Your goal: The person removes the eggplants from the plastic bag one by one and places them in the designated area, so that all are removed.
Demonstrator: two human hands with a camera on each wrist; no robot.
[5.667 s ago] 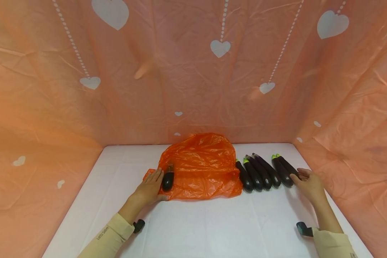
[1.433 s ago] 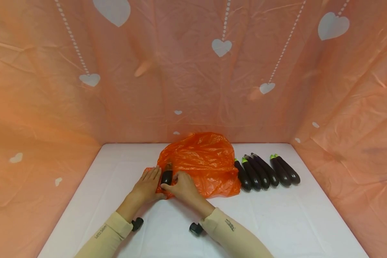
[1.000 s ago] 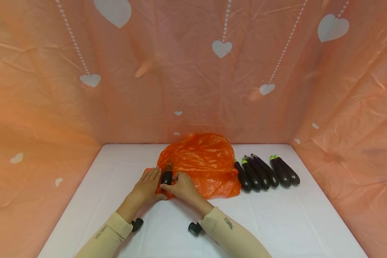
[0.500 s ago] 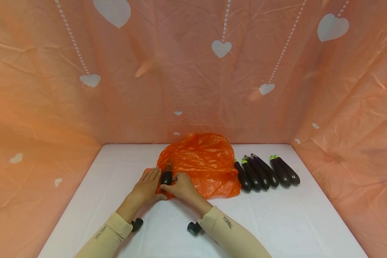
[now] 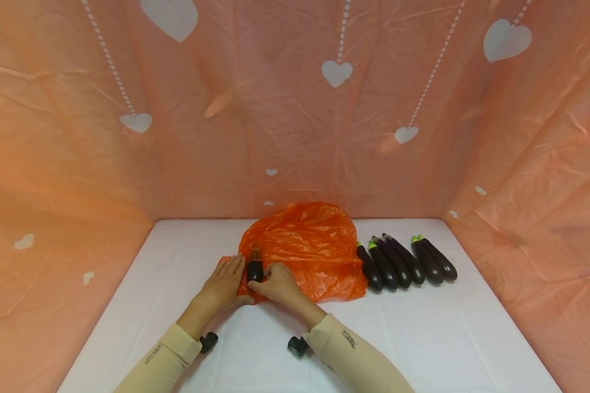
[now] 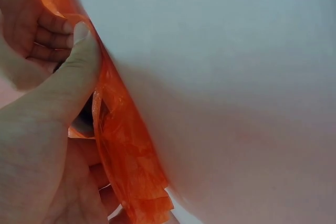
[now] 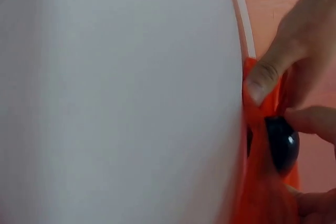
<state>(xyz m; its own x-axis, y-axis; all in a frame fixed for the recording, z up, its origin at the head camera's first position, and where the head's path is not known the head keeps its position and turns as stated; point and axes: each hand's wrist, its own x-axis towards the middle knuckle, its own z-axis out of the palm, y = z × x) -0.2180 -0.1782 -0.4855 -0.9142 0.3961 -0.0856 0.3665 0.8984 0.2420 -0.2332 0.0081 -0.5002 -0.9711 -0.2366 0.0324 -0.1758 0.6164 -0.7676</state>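
In the head view, a crinkled orange plastic bag point(image 5: 310, 245) lies at the back middle of the table. On its left part lies a glossy dark eggplant point(image 5: 255, 269), its far end dimmed by orange film. Thumb and fingers of my right hand point(image 5: 281, 286) grip the eggplant's near, rounded end from both sides. My left hand point(image 5: 222, 284) rests on the bag's left edge, fingers straight and the thumb along the front. The right wrist view shows the eggplant's shiny end point(image 7: 283, 144) poking out of the bag, with the left thumb point(image 7: 262, 80) pressing the film beside it.
Several more eggplants point(image 5: 395, 265) lie side by side right of the bag, the leftmost against its edge. Two others point(image 5: 435, 261) lie a little further right. A white cloth covers the table point(image 5: 354, 344); orange sheeting with hearts point(image 5: 295, 125) hangs behind and at both sides.
My right hand has come from the rightmost eggplants to the one at the bag, taking hold of its near end. In the last half second that eggplant has tilted slightly. The left hand stays put.
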